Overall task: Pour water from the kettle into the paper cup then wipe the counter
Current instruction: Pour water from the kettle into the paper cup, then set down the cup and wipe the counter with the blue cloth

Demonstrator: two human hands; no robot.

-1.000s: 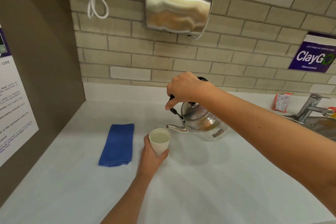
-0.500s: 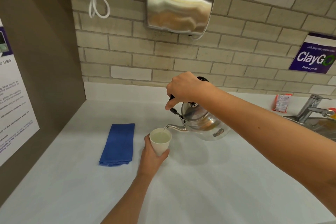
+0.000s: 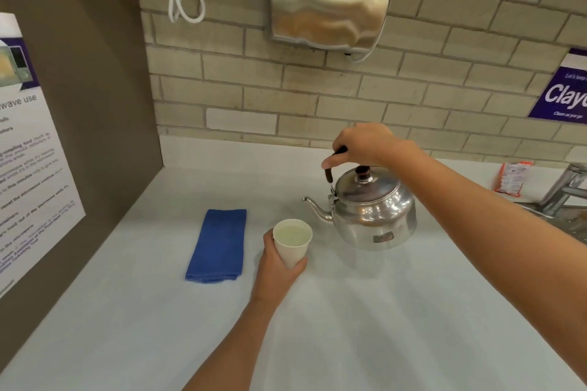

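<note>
Paper cup (image 3: 293,241): white, nearly full of water, upright on white table (image 3: 381,327), left hand (image 3: 275,267) wrapped around its lower half.
Kettle (image 3: 374,213): steel, level, just right of cup, spout toward cup, apart from rim; right hand (image 3: 362,144) clenched on black handle.
Blue cloth (image 3: 217,244): folded, flat, left of cup, untouched.
Faucet (image 3: 562,190): far right.

One view only, from your head, looking forward and down across the pale white counter (image 3: 365,327) toward the beige brick wall behind it. Take the brushed steel wall dryer (image 3: 330,6) as your landmark: it sits top centre, the counter spreads below it, close in, with both forearms reaching in from the bottom and right edges.
</note>
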